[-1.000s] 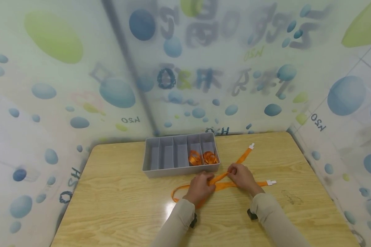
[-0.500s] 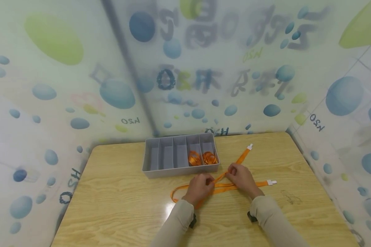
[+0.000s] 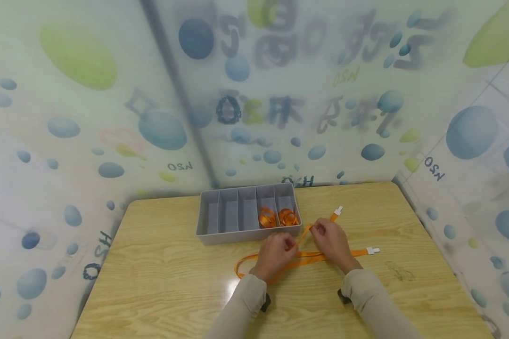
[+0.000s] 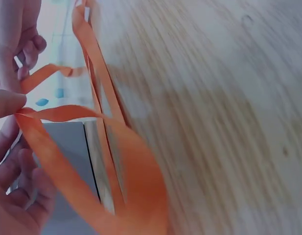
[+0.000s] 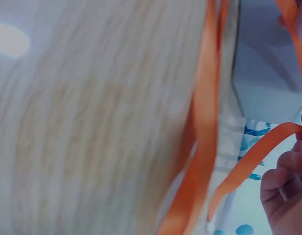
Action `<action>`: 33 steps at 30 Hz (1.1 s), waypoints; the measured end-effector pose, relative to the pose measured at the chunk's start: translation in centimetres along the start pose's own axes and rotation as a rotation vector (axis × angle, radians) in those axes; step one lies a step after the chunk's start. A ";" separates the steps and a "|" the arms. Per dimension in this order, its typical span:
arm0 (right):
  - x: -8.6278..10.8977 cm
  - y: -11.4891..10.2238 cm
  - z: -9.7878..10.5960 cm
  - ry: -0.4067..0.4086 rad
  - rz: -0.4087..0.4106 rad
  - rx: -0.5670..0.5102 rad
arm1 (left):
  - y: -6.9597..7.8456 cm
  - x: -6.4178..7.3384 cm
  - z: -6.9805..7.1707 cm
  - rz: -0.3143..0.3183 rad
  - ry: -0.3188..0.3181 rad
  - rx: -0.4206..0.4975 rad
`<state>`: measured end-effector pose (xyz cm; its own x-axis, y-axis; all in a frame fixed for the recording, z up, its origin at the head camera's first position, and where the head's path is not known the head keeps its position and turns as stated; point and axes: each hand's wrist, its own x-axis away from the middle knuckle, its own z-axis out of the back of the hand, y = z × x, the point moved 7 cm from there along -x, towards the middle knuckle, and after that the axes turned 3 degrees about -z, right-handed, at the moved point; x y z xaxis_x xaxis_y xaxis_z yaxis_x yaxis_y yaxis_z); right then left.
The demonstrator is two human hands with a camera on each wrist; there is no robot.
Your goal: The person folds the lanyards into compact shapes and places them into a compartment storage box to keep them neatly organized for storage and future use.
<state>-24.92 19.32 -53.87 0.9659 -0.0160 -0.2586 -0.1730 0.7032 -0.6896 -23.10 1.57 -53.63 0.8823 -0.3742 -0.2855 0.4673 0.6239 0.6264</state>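
Note:
An orange lanyard [image 4: 141, 171] with white plastic clips at its ends is drawn out over the table in front of a grey box. My left hand [image 3: 275, 255] pinches its strap between thumb and fingers, near the box's front right corner. Just to the right, my right hand [image 3: 332, 241] pinches the same strap, with a short length raised between the hands. One white clip [image 3: 338, 211] points up and away beyond the right hand; the other clip [image 3: 372, 250] lies to its right. A loop of strap [image 3: 239, 266] curves out left of the left hand.
The grey divided box [image 3: 246, 235] stands at the back of the wooden table [image 3: 161, 282]. Its two rightmost compartments each hold a coiled orange lanyard [image 3: 267, 217]; the others show bare floors. A patterned wall curtain [image 3: 254, 155] rises directly behind the table.
The far clip has been drawn in toward the right hand, leaving less strap beyond it. Both hands have risen slightly, and the strap between them now lifts more steeply.

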 end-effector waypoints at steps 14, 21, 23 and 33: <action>-0.7 -2.4 1.6 0.032 0.029 -0.205 | 0.2 -0.1 -0.2 0.046 -0.027 0.541; -0.8 -2.8 1.7 0.044 0.033 -0.292 | 2.3 -0.3 2.2 0.035 0.044 0.536; -0.8 -3.0 1.7 0.048 0.038 -0.312 | 3.3 -0.3 3.4 0.032 0.047 0.547; -0.7 -3.7 1.7 0.067 0.034 -0.321 | 2.2 -0.7 2.3 0.014 0.075 0.563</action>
<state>-24.63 17.98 -49.97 0.9456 -0.0506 -0.3215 -0.2670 0.4442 -0.8552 -22.83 1.67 -50.41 0.8993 -0.3059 -0.3125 0.3716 0.1583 0.9148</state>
